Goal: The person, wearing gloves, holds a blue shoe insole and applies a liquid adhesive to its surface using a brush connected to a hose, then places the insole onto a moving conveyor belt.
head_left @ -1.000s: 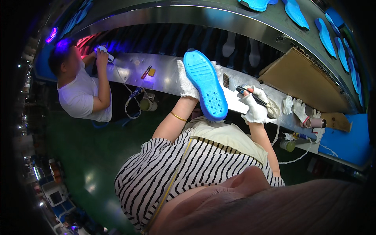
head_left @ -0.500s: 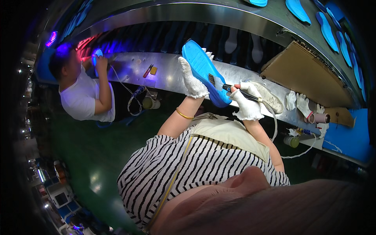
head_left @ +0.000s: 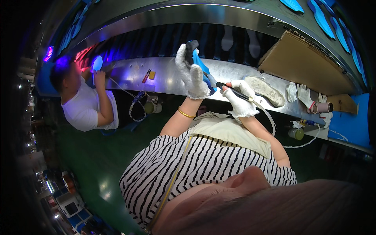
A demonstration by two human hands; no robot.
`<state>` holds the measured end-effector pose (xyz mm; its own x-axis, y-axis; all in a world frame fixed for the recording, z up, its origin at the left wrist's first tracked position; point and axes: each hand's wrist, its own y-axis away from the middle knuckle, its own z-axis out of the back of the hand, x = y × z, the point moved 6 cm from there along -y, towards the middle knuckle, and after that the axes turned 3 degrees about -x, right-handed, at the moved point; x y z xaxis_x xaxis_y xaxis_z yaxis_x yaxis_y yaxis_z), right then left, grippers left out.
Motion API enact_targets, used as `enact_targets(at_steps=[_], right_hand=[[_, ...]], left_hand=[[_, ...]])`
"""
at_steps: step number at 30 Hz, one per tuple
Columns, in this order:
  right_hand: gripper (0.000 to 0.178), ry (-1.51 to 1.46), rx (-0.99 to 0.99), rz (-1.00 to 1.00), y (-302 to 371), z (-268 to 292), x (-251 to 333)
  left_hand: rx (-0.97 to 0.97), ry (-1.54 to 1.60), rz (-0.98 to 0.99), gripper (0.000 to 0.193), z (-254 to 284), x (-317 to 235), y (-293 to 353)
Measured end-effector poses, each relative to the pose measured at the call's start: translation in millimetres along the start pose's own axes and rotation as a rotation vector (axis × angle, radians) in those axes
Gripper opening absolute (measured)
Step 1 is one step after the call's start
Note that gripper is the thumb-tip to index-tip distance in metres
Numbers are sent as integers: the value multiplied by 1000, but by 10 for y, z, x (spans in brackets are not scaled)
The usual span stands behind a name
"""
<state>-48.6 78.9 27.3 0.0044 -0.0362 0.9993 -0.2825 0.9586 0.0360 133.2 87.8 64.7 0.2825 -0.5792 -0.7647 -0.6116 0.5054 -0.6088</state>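
My left hand, in a white knit glove, grips a blue shoe sole. The sole is tipped up edgewise, showing a narrow blue side and a dark part at its top; the palm hides much of it. In my right hand, gloved with bare fingertips, is a black-handled brush with a pale hose running from its rear end. The brush head lies against or close beside the sole's near edge; contact is hard to tell. Just right of the brush, an off-white shoe sole rests on the metal bench.
Behind the bench runs a raised conveyor carrying blue soles. A cardboard sheet leans at right, near white gloves and a spool. Left lie a red-handled tool and yellow block. A co-worker holds another sole.
My left hand has turned the blue sole from face-up to edge-on. My right hand with the brush has shifted slightly left. The co-worker's sole is turned more face-on.
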Motion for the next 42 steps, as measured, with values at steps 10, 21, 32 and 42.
enact_targets(at_steps=[10,21,32,42], right_hand=[[19,-272,-22,-13,-21,106,12],[23,-601,-113,-383,-16,246,-188],[18,-492,-134,-223,-37,263,-209],[15,232,-8,346,150,112,259]], left_hand=[[-143,165,189,71,153,191,-80],[-96,664,661,98,177,405,-277],[28,978,1044,103,-2,604,40],[42,1000,1056,93,-17,643,76]])
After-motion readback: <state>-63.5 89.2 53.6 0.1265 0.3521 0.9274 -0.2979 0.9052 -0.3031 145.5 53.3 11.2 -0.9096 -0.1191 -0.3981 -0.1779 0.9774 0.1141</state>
